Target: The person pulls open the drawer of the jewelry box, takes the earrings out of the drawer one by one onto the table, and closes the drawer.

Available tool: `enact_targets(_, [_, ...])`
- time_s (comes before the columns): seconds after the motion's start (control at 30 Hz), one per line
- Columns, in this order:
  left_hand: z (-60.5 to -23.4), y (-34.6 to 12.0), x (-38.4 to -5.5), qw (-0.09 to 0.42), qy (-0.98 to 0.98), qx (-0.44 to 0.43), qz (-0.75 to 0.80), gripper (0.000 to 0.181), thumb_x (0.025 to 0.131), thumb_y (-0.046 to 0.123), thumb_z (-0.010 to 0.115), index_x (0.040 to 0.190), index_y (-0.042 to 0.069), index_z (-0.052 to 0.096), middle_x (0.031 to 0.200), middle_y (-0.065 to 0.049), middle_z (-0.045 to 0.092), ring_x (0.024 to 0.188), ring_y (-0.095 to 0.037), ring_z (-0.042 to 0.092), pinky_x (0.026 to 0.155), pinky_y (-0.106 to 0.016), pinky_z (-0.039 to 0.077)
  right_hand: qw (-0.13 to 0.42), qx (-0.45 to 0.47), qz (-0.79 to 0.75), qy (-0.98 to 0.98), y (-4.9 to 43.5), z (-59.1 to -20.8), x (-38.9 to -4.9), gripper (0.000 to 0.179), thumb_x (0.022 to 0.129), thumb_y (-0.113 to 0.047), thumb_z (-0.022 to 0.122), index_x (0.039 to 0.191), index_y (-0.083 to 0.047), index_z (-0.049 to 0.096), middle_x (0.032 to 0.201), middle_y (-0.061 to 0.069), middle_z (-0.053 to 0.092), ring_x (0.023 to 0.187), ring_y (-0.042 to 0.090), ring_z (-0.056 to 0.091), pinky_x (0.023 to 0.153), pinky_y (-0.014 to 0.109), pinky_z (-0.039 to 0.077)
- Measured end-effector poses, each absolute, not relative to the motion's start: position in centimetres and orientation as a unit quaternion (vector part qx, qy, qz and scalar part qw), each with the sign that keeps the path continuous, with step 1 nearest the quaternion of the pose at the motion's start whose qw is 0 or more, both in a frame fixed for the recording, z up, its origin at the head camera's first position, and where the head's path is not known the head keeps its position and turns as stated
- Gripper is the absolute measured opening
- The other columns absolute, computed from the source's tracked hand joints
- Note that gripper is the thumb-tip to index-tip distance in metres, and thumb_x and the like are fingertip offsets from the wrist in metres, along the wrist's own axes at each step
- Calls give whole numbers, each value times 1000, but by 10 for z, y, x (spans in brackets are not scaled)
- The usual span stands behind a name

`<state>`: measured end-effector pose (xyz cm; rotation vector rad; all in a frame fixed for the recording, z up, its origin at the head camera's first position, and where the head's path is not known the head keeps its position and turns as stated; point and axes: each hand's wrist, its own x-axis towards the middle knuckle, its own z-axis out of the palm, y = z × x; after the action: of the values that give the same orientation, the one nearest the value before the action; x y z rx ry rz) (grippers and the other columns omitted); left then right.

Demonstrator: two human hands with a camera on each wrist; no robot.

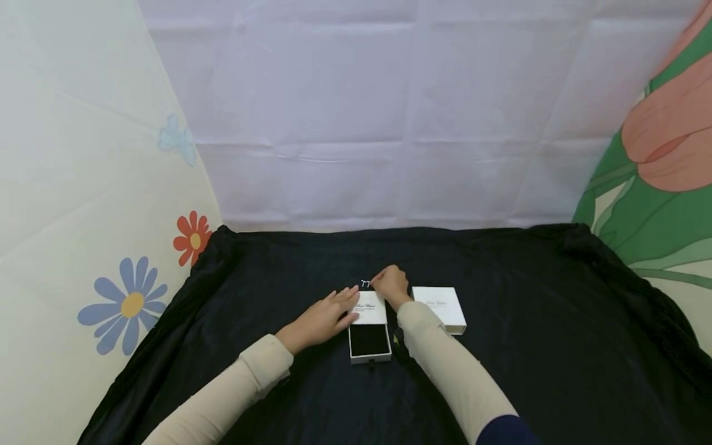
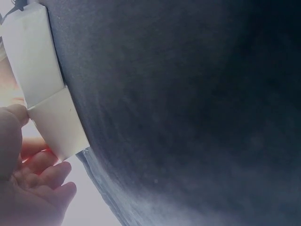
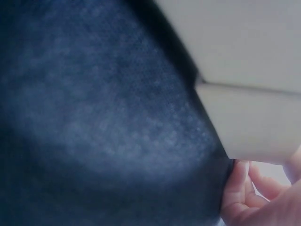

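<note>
A small white box has its drawer slid out toward me, with a black lining inside. Behind the drawer is the box's white printed sleeve. My left hand rests on the sleeve's left side, fingers stretched out, its thumb and fingertips also against the white box in the left wrist view. Just past the sleeve's far edge lies a small silvery piece, too small to make out. My right hand has curled fingers and appears to pinch the silvery piece's right end; the fingertips hide the contact.
A second white printed box, shut, stands right of my right hand, beside the forearm. Black cloth covers the table. A white sheet hangs behind, and flower-patterned panels stand at the sides.
</note>
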<state>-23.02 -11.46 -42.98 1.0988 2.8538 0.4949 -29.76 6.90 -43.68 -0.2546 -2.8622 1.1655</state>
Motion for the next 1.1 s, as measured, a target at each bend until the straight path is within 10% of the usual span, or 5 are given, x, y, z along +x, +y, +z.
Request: enact_targets(1.1, [-438, -116, -233, 23, 925, 349, 147, 56, 103, 36, 43, 147, 5, 35, 155, -9, 28, 141, -26, 30, 114, -47, 25, 25, -76, 382, -920, 69, -438, -295, 11, 81, -16, 74, 76, -7, 78, 84, 8, 73, 84, 28, 67, 75, 40, 54])
